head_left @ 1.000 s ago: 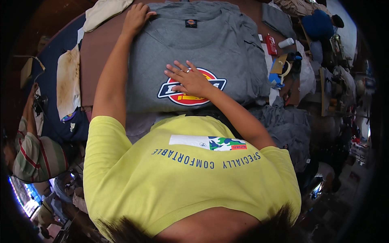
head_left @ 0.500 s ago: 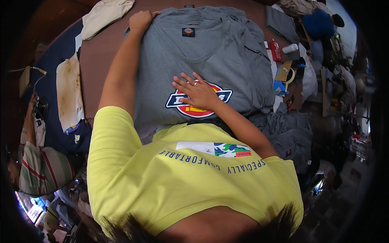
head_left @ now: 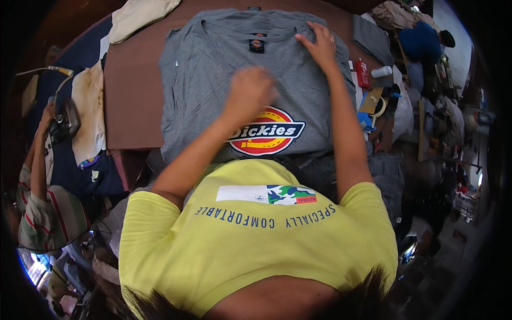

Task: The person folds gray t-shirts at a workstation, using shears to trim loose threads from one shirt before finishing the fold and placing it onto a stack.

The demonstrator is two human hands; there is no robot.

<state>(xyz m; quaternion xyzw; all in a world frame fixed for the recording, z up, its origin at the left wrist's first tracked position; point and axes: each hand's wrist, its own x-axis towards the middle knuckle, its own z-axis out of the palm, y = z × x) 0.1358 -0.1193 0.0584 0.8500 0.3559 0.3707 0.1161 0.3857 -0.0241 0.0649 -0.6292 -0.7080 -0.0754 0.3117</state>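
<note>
A grey T-shirt (head_left: 213,80) lies spread out in front of me, its neckline at the far end and a red, yellow and dark blue print on its chest nearest me. Another grey collar shows just behind its neckline, so more than one shirt lies here. My left hand (head_left: 250,92) is over the middle of the shirt, just above the print. Motion smears its fingers. My right hand (head_left: 321,47) rests at the right side of the neckline with thumb and fingers apart, a ring on one finger. Nothing shows in its grip.
The brown table (head_left: 130,96) carries a cream folded cloth (head_left: 141,20) at the far left and a folded grey garment (head_left: 372,38) at right. Near that are a red container (head_left: 362,73), a white bottle (head_left: 381,72) and a tape roll (head_left: 379,106). At left, another person's hand holds an iron (head_left: 66,120) beside a scorched cloth (head_left: 88,117).
My left hand came from the far left shoulder toward the middle of the shirt. My right hand went from the print to the neckline's right side. The iron at left came into view.
</note>
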